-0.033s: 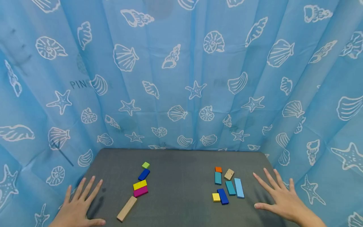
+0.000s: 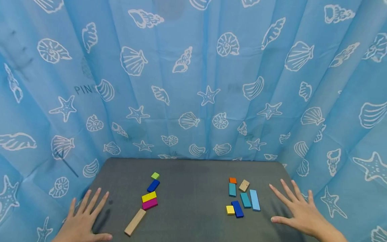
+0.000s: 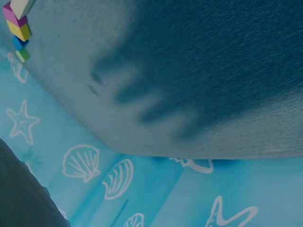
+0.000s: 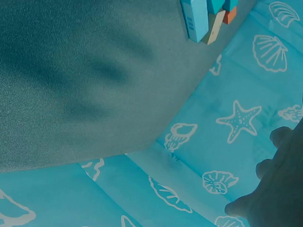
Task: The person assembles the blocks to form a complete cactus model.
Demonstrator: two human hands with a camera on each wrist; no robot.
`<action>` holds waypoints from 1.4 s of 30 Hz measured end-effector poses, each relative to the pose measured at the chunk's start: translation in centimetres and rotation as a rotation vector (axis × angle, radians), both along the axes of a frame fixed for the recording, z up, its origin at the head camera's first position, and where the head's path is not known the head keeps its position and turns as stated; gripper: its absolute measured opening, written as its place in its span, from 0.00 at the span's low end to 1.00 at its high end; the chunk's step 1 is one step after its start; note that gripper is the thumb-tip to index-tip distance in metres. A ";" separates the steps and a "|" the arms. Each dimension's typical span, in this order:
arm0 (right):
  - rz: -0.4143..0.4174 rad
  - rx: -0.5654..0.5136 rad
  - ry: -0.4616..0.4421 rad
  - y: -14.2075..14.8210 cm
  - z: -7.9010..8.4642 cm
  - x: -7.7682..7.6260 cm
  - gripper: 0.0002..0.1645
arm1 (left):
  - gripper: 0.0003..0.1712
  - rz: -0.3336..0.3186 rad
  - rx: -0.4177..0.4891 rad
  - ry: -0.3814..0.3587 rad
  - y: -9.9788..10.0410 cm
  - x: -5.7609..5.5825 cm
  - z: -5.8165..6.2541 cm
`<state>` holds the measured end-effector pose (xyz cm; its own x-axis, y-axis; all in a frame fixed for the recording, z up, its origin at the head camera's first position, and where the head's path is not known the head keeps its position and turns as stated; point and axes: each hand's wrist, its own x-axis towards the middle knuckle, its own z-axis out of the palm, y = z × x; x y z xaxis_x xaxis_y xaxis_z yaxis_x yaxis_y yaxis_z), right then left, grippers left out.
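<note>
My left hand (image 2: 81, 220) hovers over the table's left side with fingers spread, holding nothing. Nearest to it lies a long plain wooden block (image 2: 135, 222). Beyond that are a magenta block (image 2: 149, 203) touching a yellow block (image 2: 149, 196), then a blue block (image 2: 153, 185) and a small green block (image 2: 155, 175). On the right my right hand (image 2: 302, 211) is spread the same way, holding nothing. Left of it lie a light blue block (image 2: 255, 200), two teal blocks (image 2: 246, 200), a short wooden block (image 2: 244, 185), an orange block (image 2: 232, 180), a dark blue block (image 2: 237, 209) and a small yellow block (image 2: 230, 210).
The grey table (image 2: 193, 195) has rounded far corners. A blue curtain (image 2: 193, 84) printed with white seashells and starfish surrounds its back and sides. In the wrist views, finger shadows fall on the table's surface.
</note>
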<state>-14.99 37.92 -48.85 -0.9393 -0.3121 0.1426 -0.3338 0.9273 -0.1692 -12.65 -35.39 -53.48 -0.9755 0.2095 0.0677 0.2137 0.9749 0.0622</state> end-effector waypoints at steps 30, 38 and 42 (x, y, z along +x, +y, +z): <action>0.056 -0.316 -0.205 -1.9 -0.6 -1.9 0.65 | 0.78 -0.196 0.222 -0.083 2.2 -2.3 -0.1; 0.041 -0.361 -0.295 -1.6 -3.0 -3.3 0.63 | 0.71 -0.167 0.376 -0.409 4.7 -3.9 -1.2; 0.027 -0.376 -0.335 -1.4 -3.8 -3.6 0.63 | 0.62 -0.168 0.451 -0.545 5.7 -4.2 -2.0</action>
